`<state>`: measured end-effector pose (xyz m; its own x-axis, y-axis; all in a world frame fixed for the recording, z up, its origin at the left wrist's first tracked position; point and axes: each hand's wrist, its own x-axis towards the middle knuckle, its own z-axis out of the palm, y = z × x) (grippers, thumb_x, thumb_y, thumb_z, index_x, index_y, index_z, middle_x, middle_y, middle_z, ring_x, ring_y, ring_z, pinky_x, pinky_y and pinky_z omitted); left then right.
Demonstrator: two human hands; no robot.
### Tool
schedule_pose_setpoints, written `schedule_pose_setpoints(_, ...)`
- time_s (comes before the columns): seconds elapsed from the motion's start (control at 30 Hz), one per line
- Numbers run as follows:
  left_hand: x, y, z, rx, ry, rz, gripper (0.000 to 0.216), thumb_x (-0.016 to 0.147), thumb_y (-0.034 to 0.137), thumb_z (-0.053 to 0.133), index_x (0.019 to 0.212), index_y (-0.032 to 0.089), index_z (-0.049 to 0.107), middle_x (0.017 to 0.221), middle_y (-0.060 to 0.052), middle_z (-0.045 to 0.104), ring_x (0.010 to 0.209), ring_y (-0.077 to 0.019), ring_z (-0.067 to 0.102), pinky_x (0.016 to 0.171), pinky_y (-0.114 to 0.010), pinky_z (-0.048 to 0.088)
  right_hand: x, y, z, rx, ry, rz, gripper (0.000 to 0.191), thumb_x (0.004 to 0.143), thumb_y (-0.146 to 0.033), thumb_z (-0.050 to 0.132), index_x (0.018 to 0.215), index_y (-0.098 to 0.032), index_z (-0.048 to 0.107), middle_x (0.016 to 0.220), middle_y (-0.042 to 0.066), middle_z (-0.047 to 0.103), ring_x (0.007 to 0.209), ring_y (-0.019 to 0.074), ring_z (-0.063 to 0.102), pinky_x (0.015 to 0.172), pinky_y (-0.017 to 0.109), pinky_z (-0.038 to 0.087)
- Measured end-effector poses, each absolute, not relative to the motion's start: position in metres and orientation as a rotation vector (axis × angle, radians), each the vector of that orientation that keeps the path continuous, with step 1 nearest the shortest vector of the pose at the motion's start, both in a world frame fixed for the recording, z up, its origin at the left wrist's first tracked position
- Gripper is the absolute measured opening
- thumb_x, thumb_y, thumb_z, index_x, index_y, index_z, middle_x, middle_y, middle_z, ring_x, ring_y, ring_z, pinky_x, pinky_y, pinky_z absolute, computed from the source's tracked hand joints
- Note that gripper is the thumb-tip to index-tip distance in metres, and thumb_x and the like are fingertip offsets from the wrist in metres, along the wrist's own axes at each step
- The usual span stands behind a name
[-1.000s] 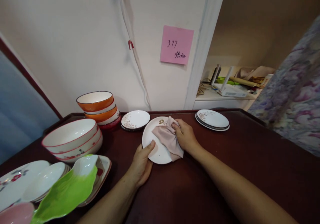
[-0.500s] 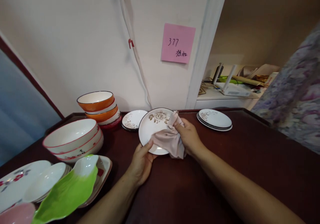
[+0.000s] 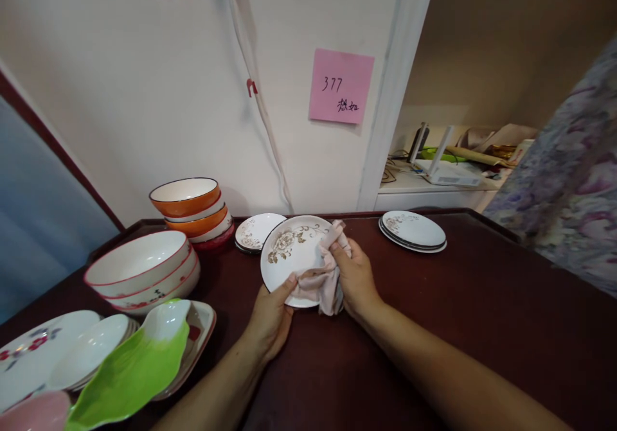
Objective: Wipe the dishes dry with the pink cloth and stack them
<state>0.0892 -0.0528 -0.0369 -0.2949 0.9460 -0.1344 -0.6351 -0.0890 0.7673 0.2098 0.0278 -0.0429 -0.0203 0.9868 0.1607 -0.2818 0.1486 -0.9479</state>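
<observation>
A white plate (image 3: 289, 254) with a brown flower pattern and dark rim is held tilted above the table. My left hand (image 3: 272, 318) is closed on its lower left edge, thumb on top and fingers underneath. In my right hand (image 3: 355, 277) a pale pink cloth (image 3: 325, 280) is bunched over the plate's right edge. Part of the cloth lies across the plate's face near my left thumb, and the rest hangs below the rim. Fingers of the right hand behind the plate are partly hidden.
Small patterned plates (image 3: 255, 230) are stacked behind the held plate; another plate stack (image 3: 413, 230) lies right. At left stand orange bowls (image 3: 186, 200), large red-rimmed bowls (image 3: 139, 264), a green leaf-shaped dish (image 3: 135, 367) and a flowered platter (image 3: 48, 347). The dark table (image 3: 434, 328) meets the wall behind.
The plate has turned counterclockwise, its flower pattern moving to the left. Both hands, plate and cloth have shifted slightly left and toward me.
</observation>
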Motion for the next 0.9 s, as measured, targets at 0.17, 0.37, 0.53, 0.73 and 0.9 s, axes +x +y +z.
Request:
schedule_pose_setpoints(0.17, 0.088, -0.051, -0.039, 0.445, 0.924, 1.745, 0.054, 0.071, 0.013, 0.075, 0.123, 0.018, 0.060, 0.113, -0.011, 0.071, 0.102, -0.0258, 0.066, 0.090, -0.037, 0.054, 0.194, 0.012, -0.052, -0.871, -1.023, 1.404, 0.040, 0.080, -0.044, 0.058, 0.110, -0.018, 0.057, 0.100, 0.008, 0.070, 0.088, 0.0223, 0.065, 0.077, 0.035, 0.052)
schedule_pose_setpoints(0.37, 0.089, -0.055, -0.034, 0.633, 0.827, 1.575, 0.052, 0.079, 0.024, 0.069, 0.129, 0.021, 0.055, 0.124, -0.012, 0.065, 0.107, -0.0273, 0.064, 0.088, -0.041, 0.053, 0.222, 0.039, -0.016, -0.751, -1.017, 1.457, 0.037, 0.071, -0.039, 0.069, 0.100, -0.016, 0.061, 0.084, 0.004, 0.070, 0.073, 0.0195, 0.064, 0.070, 0.032, 0.050)
schedule_pose_setpoints(0.53, 0.087, -0.055, -0.035, 0.727, 0.915, 1.445, 0.039, 0.079, 0.027, 0.069, 0.114, 0.013, 0.062, 0.113, -0.017, 0.069, 0.087, -0.0266, 0.069, 0.066, -0.036, 0.058, 0.251, 0.055, 0.006, -0.785, -1.269, 1.382, 0.032, 0.067, -0.035, 0.072, 0.093, -0.016, 0.066, 0.077, 0.000, 0.067, 0.066, 0.0157, 0.059, 0.062, 0.026, 0.045)
schedule_pose_setpoints(0.73, 0.089, -0.051, -0.039, 0.735, 0.996, 1.482, 0.034, 0.075, 0.025, 0.074, 0.104, 0.008, 0.066, 0.102, -0.018, 0.072, 0.078, -0.0240, 0.069, 0.062, -0.033, 0.058, 0.245, 0.053, -0.004, -0.771, -1.320, 1.288, 0.028, 0.074, -0.038, 0.067, 0.093, -0.017, 0.066, 0.078, -0.001, 0.065, 0.069, 0.0146, 0.056, 0.064, 0.025, 0.043)
schedule_pose_setpoints(0.9, 0.090, -0.051, -0.038, 0.687, 0.964, 1.565, 0.041, 0.075, 0.024, 0.074, 0.112, 0.010, 0.063, 0.109, -0.017, 0.070, 0.090, -0.0279, 0.069, 0.073, -0.038, 0.058, 0.223, 0.041, -0.028, -0.789, -1.069, 1.280, 0.032, 0.076, -0.041, 0.066, 0.097, -0.018, 0.063, 0.079, 0.000, 0.065, 0.070, 0.0159, 0.058, 0.066, 0.026, 0.046)
